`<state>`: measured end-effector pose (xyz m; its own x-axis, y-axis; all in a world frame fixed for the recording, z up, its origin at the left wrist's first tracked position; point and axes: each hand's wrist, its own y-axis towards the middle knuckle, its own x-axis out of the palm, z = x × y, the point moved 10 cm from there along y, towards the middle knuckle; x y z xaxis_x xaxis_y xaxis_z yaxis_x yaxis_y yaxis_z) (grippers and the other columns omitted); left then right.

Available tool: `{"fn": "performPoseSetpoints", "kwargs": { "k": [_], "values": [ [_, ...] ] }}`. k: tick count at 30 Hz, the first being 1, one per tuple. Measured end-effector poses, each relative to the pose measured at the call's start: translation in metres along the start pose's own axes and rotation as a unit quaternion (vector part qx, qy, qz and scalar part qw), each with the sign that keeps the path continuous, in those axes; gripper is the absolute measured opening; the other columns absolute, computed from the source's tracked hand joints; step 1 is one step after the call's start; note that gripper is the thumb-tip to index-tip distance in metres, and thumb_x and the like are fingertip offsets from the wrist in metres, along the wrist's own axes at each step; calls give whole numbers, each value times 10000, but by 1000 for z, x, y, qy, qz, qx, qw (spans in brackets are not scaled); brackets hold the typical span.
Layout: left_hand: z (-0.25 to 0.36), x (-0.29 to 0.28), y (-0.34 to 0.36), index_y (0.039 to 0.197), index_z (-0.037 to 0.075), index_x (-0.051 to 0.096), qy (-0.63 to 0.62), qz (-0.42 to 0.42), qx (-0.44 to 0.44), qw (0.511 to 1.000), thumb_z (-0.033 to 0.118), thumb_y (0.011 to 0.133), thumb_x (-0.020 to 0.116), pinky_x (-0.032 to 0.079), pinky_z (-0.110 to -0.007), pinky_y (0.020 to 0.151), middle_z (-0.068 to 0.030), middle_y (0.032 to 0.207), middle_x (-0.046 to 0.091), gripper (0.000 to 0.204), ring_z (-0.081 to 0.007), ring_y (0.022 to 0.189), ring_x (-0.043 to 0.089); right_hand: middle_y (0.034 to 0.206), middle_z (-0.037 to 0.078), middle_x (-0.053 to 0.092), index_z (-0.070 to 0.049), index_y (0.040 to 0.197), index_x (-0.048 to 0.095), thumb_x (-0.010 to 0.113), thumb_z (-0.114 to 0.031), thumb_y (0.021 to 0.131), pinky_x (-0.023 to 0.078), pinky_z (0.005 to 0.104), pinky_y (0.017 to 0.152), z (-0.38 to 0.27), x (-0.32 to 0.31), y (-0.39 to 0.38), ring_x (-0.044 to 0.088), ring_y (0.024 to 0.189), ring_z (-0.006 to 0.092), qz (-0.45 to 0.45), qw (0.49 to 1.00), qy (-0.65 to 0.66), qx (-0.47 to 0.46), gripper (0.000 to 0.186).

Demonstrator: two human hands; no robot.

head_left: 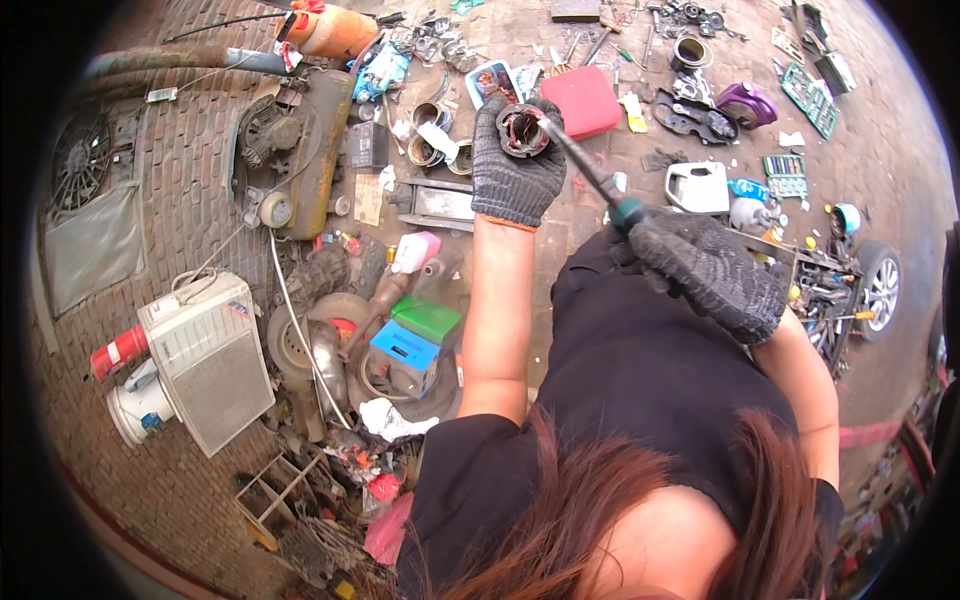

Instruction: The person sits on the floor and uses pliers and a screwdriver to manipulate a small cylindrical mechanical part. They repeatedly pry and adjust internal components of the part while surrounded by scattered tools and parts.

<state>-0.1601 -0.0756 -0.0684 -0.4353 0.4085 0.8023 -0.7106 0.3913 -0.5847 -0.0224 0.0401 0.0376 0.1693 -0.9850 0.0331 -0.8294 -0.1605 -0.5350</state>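
In the head view, my left hand (513, 175), in a dark grey knitted glove with an orange cuff, is closed around a round metal part (521, 128) with reddish wire inside, held up near the top middle. My right hand (705, 270), also gloved, grips a long screwdriver (625, 207) with a dark green handle. Its shaft runs up and left to the rim of the round part, where the tip is at or close to it; whether it touches is hard to tell.
A red case (582, 105), a white jug (697, 188), a purple container (748, 103) and socket sets (786, 176) lie on the paving. Left are a compressor (325, 160), an orange cylinder (330, 28), a beige boxed appliance (210, 360) and coloured boxes (405, 347). A wheel (878, 285) stands right.
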Motion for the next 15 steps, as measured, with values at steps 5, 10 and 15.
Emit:
{"fn": "performPoseSetpoints", "kwargs": {
  "k": [5,10,15],
  "values": [
    [-8,6,-9,865,62,571,18,19,11,1000,308,860,616,578,-383,690,-91,771,627,251,-260,716,640,661,-15,550,-28,1027,659,520,-402,923,358,212,510,-1,3,3,452,563,50,-21,998,-61,18,413],
    [-8,2,-10,925,42,559,69,15,22,997,330,858,614,580,-392,686,-110,783,628,301,-264,707,639,660,-10,551,-7,1001,658,489,-414,934,351,223,488,2,4,6,459,557,65,-16,997,-60,-46,446],
    [-12,5,-17,938,23,553,71,5,9,997,341,861,606,578,-387,685,-136,793,630,332,-274,705,640,638,4,537,-4,938,659,492,-425,935,377,240,523,3,7,1,490,588,90,-10,1000,16,-24,452]
  ]
}}
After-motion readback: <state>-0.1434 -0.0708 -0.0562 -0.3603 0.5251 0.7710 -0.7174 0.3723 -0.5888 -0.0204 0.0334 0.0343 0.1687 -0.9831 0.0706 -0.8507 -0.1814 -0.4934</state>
